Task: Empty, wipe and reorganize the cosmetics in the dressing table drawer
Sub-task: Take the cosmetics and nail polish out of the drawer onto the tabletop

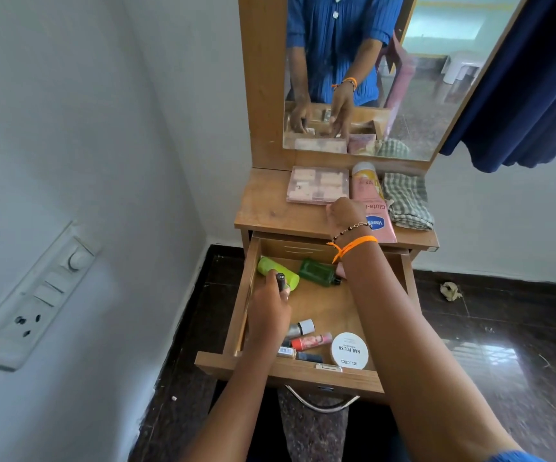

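Drawer (306,370) pulled open below dressing table top (270,208); left hand (268,310) inside it, fingers closed around small dark tube (281,282), beside light green bottle (278,272); right hand (346,211) on the top, at pink Vaseline tube (371,203); its grip not discernible; palette (318,185), checked cloth (406,200) alongside.

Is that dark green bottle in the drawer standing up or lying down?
Lying down. The green bottle rests on its side on the drawer floor near the back, its dark cap pointing right, beside a light green bottle also on its side.
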